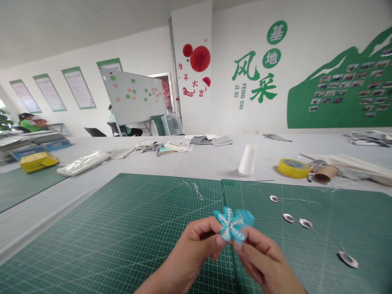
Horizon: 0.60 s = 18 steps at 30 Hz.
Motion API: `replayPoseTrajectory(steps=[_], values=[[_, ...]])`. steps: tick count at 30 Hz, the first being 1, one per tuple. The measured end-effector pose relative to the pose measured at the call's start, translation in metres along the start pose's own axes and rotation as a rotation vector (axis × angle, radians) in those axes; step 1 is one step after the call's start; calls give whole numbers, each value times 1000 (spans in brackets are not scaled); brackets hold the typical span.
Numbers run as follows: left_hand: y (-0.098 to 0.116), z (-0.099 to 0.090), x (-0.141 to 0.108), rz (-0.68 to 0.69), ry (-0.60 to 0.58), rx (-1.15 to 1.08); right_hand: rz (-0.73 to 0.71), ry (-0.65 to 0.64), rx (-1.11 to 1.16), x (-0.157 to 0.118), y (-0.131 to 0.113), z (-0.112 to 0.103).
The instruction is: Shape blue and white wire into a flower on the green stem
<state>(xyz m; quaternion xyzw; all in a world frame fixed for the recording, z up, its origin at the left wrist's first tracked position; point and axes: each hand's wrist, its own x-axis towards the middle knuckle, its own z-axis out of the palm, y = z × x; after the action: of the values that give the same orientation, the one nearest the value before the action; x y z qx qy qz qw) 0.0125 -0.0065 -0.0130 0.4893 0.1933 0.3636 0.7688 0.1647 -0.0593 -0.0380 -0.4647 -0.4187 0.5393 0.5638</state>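
Observation:
A blue fabric flower with rows of white beads along its petals is held up above the green cutting mats. My left hand pinches its left lower edge between thumb and fingers. On the other side, my right hand has thumb and fingers closed on the lower right petals. More blue material shows behind the flower at the right, slightly blurred. Small white-rimmed oval pieces with threads lie on the right mat. Loose white thread rests near the left mat's back edge.
Behind the mats stand a white thread cone, a yellow tape roll and a cardboard tube. Fabric scraps lie farther back. At left are a plastic-wrapped pack and a yellow box. Two people sit in the background.

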Motion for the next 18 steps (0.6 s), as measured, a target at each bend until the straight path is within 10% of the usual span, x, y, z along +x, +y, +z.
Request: replayPoseTrajectory(steps=[18], values=[[1, -5, -2, -24, -97, 77, 56, -142, -190, 8, -3, -6]])
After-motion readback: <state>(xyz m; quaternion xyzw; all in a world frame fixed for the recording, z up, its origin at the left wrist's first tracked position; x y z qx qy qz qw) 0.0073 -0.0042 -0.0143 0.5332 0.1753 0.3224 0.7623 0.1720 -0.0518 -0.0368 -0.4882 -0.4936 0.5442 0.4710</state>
